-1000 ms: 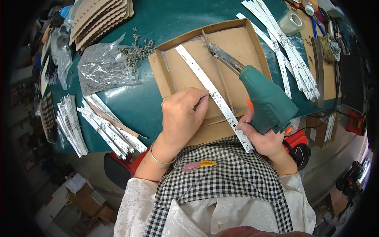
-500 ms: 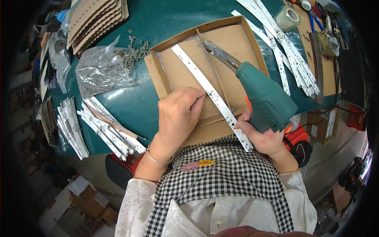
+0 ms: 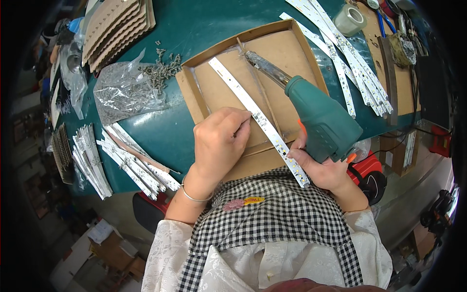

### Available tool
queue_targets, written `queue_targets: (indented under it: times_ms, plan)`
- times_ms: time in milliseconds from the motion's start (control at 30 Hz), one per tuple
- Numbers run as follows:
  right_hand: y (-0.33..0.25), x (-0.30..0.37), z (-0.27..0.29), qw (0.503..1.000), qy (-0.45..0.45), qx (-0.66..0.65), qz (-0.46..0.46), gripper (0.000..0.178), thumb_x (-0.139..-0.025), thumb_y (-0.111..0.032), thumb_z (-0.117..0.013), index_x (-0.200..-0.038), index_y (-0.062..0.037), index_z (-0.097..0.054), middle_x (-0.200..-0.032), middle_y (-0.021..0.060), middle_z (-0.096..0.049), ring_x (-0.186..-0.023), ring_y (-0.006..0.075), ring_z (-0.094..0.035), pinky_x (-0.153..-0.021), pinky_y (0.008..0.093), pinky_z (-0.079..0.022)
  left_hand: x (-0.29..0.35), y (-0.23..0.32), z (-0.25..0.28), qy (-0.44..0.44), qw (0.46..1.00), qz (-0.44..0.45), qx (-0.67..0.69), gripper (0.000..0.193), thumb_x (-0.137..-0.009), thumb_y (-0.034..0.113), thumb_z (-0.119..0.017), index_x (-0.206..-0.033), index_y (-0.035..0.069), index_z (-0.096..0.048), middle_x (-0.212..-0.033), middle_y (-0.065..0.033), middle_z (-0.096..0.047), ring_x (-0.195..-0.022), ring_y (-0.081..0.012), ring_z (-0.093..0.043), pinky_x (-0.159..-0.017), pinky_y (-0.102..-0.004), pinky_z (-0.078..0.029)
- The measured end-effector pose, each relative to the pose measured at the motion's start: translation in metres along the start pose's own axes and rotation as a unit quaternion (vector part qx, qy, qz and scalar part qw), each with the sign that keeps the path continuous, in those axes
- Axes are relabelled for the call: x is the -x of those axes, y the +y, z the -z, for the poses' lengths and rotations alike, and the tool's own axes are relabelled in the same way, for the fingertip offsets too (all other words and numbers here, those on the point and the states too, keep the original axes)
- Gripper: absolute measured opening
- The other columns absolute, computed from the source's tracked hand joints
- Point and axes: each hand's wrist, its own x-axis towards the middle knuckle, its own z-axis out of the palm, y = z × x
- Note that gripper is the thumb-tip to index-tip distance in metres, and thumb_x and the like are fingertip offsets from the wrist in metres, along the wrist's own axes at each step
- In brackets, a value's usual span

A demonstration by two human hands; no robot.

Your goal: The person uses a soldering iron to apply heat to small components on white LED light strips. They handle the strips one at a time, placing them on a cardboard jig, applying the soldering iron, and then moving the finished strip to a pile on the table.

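Note:
A long white LED strip board (image 3: 237, 91), dotted with small parts and yellow LEDs, slants across a shallow cardboard tray (image 3: 253, 155). My left hand (image 3: 221, 136) is closed, its thumb and fingertips pinched at the board's left edge near the middle; the fingertips are partly hidden. My right hand (image 3: 321, 168) is closed at the lower end, its thumb pressing on the board. Right over that hand is a green gun-shaped tool (image 3: 323, 117) with orange parts and a long metal nozzle reaching over the tray. Its grip is hidden, so I cannot tell whether my fingers also hold it.
Bundles of LED boards lie at the left (image 3: 131, 160) and the far right (image 3: 335, 44). A clear bag of screws (image 3: 121, 92) sits beside loose screws (image 3: 163, 70). Corrugated cardboard pieces (image 3: 116, 27) are stacked at the far left. A tape roll (image 3: 350, 20) stands at the back right.

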Motion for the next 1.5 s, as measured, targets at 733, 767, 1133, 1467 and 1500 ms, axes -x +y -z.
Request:
queue_targets:
  times_ms: [733,767,1133,1467,1500]
  plan:
    - [-0.005,0.001,0.007,0.995,-0.045,0.074,-0.042,0.024,-0.089,0.004,-0.069,-0.109,0.0013,-0.056,-0.088,0.0057,-0.062,-0.080,0.0118,-0.062,-0.071,0.0277,-0.052,0.000,0.004,0.001,-0.017,1.000,0.016,0.016,0.015,-0.078,-0.008,-0.073,-0.090,0.001,-0.074,-0.084,-0.0124,-0.073,-0.074,-0.0241,-0.071,-0.066,-0.0290,-0.056]
    - [-0.004,0.002,0.006,0.996,-0.041,0.072,-0.036,0.023,-0.089,0.004,-0.069,-0.108,0.0014,-0.056,-0.087,0.0058,-0.062,-0.080,0.0117,-0.062,-0.071,0.0276,-0.051,0.000,0.004,0.001,-0.008,1.000,0.013,0.017,0.014,-0.078,-0.008,-0.073,-0.090,0.001,-0.074,-0.084,-0.0122,-0.073,-0.073,-0.0235,-0.071,-0.065,-0.0288,-0.056]
    - [0.003,0.008,0.003,0.997,-0.024,0.067,-0.038,0.020,-0.089,0.006,-0.068,-0.105,0.0017,-0.056,-0.087,0.0063,-0.062,-0.081,0.0117,-0.062,-0.072,0.0268,-0.051,0.001,0.004,0.003,-0.004,0.992,0.096,0.086,0.012,-0.078,-0.003,-0.077,-0.089,0.000,-0.075,-0.083,-0.0108,-0.075,-0.072,-0.0166,-0.072,-0.065,-0.0260,-0.056]
    - [0.004,0.008,0.002,0.998,-0.031,0.048,-0.040,0.019,-0.089,0.007,-0.067,-0.103,0.0011,-0.055,-0.088,0.0072,-0.062,-0.081,0.0127,-0.062,-0.072,0.0273,-0.052,0.001,0.002,-0.002,-0.008,0.994,0.083,0.064,0.011,-0.079,-0.001,-0.077,-0.090,0.002,-0.076,-0.083,-0.0108,-0.075,-0.070,-0.0173,-0.072,-0.064,-0.0266,-0.056]
    - [0.004,0.008,0.002,0.998,-0.030,0.045,-0.041,0.020,-0.089,0.007,-0.067,-0.103,0.0013,-0.055,-0.088,0.0073,-0.062,-0.081,0.0127,-0.062,-0.072,0.0273,-0.052,0.001,0.002,-0.002,-0.007,0.996,0.073,0.054,0.012,-0.078,-0.001,-0.077,-0.089,0.002,-0.076,-0.083,-0.0109,-0.074,-0.070,-0.0177,-0.072,-0.064,-0.0269,-0.056]
